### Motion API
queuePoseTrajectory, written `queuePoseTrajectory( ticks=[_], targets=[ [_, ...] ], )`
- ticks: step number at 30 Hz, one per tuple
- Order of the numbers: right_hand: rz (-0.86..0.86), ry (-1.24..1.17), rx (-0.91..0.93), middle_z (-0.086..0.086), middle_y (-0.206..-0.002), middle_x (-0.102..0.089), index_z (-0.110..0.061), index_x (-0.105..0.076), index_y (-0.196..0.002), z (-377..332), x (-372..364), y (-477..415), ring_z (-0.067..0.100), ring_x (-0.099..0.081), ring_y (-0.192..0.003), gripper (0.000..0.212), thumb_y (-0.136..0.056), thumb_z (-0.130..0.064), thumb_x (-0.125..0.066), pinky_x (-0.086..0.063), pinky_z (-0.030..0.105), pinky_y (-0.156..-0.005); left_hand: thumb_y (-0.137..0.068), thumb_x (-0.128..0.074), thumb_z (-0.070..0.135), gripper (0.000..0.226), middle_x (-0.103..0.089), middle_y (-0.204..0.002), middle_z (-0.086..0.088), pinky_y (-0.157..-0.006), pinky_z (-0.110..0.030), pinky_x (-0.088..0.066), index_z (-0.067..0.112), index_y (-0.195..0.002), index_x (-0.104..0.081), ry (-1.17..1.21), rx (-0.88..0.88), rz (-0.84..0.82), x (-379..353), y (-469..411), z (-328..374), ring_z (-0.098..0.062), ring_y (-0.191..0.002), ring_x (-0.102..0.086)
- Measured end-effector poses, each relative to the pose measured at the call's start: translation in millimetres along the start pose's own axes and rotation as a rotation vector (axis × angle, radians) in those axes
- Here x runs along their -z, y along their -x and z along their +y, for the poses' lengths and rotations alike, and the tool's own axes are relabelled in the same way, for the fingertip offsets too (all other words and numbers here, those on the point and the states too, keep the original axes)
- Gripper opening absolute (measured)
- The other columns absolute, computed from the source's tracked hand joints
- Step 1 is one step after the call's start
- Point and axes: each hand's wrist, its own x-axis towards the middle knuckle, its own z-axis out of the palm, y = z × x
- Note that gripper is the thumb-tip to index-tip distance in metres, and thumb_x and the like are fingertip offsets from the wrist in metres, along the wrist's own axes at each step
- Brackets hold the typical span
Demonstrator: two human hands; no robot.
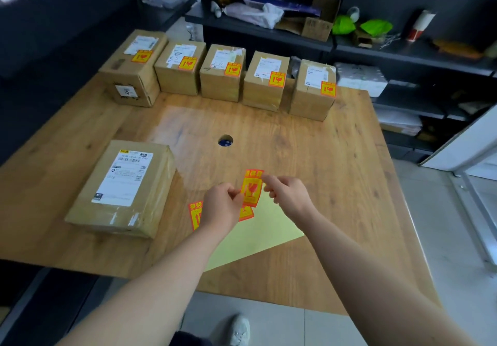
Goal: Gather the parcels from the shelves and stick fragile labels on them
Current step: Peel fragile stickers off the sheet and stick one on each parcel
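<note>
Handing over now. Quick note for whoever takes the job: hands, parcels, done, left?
Hands: left hand and right hand both pinch one fragile label, held above the table.
Done: five parcels in the far row each carry a fragile label.
Left: the flat parcel at near left has only its shipping label; stick this one on it.
Also: spare labels lie at the yellow backing sheet, below the hands.

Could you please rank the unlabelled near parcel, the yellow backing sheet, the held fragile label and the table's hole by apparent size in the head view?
1. Near parcel
2. Yellow backing sheet, partly covered, so true size unsure
3. Fragile label, held nearer the camera
4. Hole
</note>
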Motion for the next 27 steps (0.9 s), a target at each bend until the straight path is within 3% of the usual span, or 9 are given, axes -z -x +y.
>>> queuePoseTrajectory(
  ticks=[3, 7, 9, 12, 14, 18, 21, 23, 27],
  targets=[
    [0.023, 0.155, 0.004, -0.004, -0.060, -0.051, -0.015, -0.053, -0.065, -6, -10, 5, 0.012, -0.046, -0.054, 0.038, -0.080, -0.048, -0.066, -0.035, 0.026, -0.049, -0.082, -0.068, 0.016, 0.010, -0.068, -0.072, -0.002, -0.063, -0.030, -0.050, 0.016, -0.072, -0.064, 0.124, 0.076, 0.035, 18, -3, -8, -0.020, -0.067, -0.065],
    [-0.008, 0.161, 0.022, -0.008, -0.052, -0.052, -0.014, -0.061, -0.065, -17, -37, 12, 0.008, -0.045, -0.046, 0.026, -0.079, -0.033, -0.071, -0.034, 0.022, -0.046, -0.083, -0.069, 0.017, 0.013, -0.067, -0.068, -0.002, -0.052, -0.023, -0.048, 0.014, -0.071, -0.064, 0.210, 0.097, 0.040, 43, 0, -16, -0.015, -0.060, -0.065],
    [-0.009, 0.156, 0.049, -0.005, -0.054, -0.054, -0.009, -0.066, -0.067, -25, -51, 16, 0.008, -0.044, -0.047, 0.021, -0.080, -0.025, -0.069, -0.033, 0.021, -0.045, -0.082, -0.070, 0.019, 0.012, -0.068, -0.069, -0.002, -0.058, -0.030, -0.054, 0.015, -0.072, -0.065, 0.236, 0.106, 0.033, 57, 0, -24, -0.020, -0.065, -0.067],
    [-0.008, 0.146, 0.065, -0.007, -0.053, -0.052, -0.017, -0.060, -0.059, -38, -71, 27, 0.006, -0.043, -0.046, 0.024, -0.081, -0.021, -0.066, -0.032, 0.020, -0.043, -0.081, -0.071, 0.018, 0.010, -0.069, -0.072, -0.005, -0.067, -0.043, -0.057, 0.014, -0.074, -0.065, 0.287, 0.119, 0.015, 82, 2, -38, -0.024, -0.069, -0.069],
    [-0.006, 0.142, 0.069, -0.008, -0.051, -0.051, -0.018, -0.059, -0.057, -46, -85, 34, 0.006, -0.042, -0.045, 0.026, -0.082, -0.022, -0.066, -0.033, 0.021, -0.045, -0.081, -0.071, 0.017, 0.010, -0.068, -0.071, -0.005, -0.067, -0.041, -0.056, 0.015, -0.073, -0.065, 0.275, 0.093, 0.025, 100, 5, -48, -0.024, -0.070, -0.067],
    [-0.033, 0.133, 0.055, 0.001, -0.061, -0.056, -0.003, -0.066, -0.073, -61, -122, 50, 0.011, -0.045, -0.052, 0.022, -0.080, -0.024, -0.067, -0.034, 0.021, -0.045, -0.081, -0.069, 0.017, 0.013, -0.066, -0.066, -0.002, -0.064, -0.033, -0.049, 0.018, -0.070, -0.063, 0.194, 0.040, 0.051, 137, 10, -73, -0.021, -0.065, -0.063],
    [-0.054, 0.105, 0.044, 0.002, -0.060, -0.050, 0.003, -0.064, -0.073, -67, -157, 61, 0.013, -0.040, -0.054, 0.025, -0.080, -0.021, -0.067, -0.033, 0.024, -0.049, -0.082, -0.070, 0.015, 0.012, -0.066, -0.068, 0.001, -0.062, -0.031, -0.052, 0.018, -0.072, -0.062, 0.142, 0.056, 0.056, 161, 14, -97, -0.017, -0.065, -0.064],
    [-0.072, 0.093, 0.026, 0.003, -0.061, -0.050, 0.004, -0.064, -0.073, -69, -178, 67, 0.013, -0.043, -0.057, 0.026, -0.081, -0.021, -0.065, -0.036, 0.028, -0.053, -0.082, -0.070, 0.016, 0.008, -0.067, -0.071, 0.004, -0.059, -0.027, -0.049, 0.016, -0.079, -0.063, 0.119, 0.081, 0.042, 173, 15, -113, -0.012, -0.067, -0.064],
    [-0.057, 0.052, -0.037, 0.003, -0.063, -0.056, 0.001, -0.065, -0.073, -71, -208, 75, 0.015, -0.049, -0.059, 0.022, -0.080, -0.020, -0.064, -0.041, 0.030, -0.055, -0.080, -0.072, 0.020, 0.021, -0.065, -0.077, 0.005, -0.057, -0.021, -0.040, 0.017, -0.095, -0.057, 0.108, 0.129, 0.011, 194, 8, -131, -0.008, -0.071, -0.061]
  ],
)
